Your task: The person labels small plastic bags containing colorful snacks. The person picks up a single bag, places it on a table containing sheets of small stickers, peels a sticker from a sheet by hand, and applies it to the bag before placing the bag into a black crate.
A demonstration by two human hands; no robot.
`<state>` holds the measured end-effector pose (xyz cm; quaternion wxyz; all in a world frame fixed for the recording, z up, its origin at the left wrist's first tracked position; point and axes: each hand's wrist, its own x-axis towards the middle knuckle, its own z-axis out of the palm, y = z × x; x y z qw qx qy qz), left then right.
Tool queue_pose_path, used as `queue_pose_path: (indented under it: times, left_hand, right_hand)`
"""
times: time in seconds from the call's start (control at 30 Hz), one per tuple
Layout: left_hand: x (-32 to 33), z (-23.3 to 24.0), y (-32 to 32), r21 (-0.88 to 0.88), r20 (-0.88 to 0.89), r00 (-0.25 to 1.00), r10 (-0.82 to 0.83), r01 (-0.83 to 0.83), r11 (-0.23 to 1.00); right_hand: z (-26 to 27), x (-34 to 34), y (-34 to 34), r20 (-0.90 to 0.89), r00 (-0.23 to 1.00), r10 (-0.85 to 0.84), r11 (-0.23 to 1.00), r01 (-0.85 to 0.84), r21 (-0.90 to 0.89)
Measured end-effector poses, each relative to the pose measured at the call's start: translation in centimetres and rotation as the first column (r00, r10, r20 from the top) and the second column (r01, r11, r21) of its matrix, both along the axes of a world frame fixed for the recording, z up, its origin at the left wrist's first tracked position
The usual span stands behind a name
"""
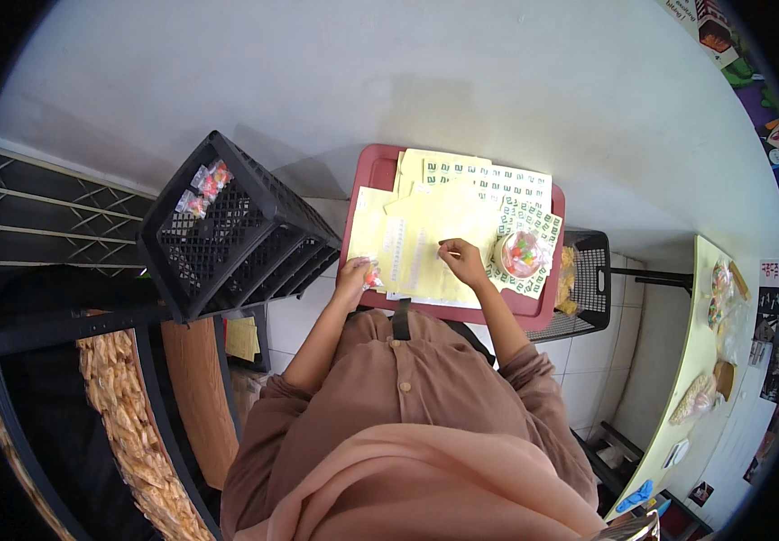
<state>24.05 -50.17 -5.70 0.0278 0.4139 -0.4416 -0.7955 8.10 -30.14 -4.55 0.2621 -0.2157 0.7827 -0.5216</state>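
At the near left of a red plastic tray (372, 162), my left hand (353, 278) grips a small clear packet of colourful candy (372, 277). My right hand (465, 262) hovers over the yellow sticker sheets (423, 264), thumb and fingertips drawn together. Whether something thin is pinched there is too small to tell. Right of that hand, a round tub (522, 254) holds brightly coloured candy in clear wrapping. It stands on sheets of green-printed stickers (524, 186), which overlap across the tray.
Left of the tray, stacked black plastic crates (274, 216) hold several candy packets (206, 186) in the top one. Another black crate (592, 284) with yellowish snacks sits at right. A pale shelf (683, 351) carries bagged goods along the right wall. Packed snacks (125, 419) fill a rack at lower left.
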Motion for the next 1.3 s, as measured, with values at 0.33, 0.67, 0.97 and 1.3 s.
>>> queue_pose_path:
  times: [0.33,0.67,0.97,1.3]
  left_hand:
    - [-5.3,14.6,3.2,-0.156,-0.392,0.916,-0.089,0.029,0.987]
    - [-5.0,15.8,4.5,-0.312,-0.465,0.878,-0.110,-0.047,0.949]
    - [-5.0,16.1,4.6,-0.405,-0.488,0.859,-0.154,-0.067,0.912]
    - [-5.0,16.6,4.3,-0.367,-0.466,0.870,-0.159,-0.027,0.930]
  right_hand:
    - [14.1,3.7,-7.7,0.347,0.910,-0.227,0.831,0.366,-0.419]
    - [14.9,5.4,-8.7,0.200,0.895,-0.398,0.819,0.445,-0.362]
    - [15.1,6.0,-9.1,0.091,0.901,-0.424,0.830,0.427,-0.359]
    - [16.0,5.3,-8.8,-0.119,0.915,-0.385,0.891,0.335,-0.308]
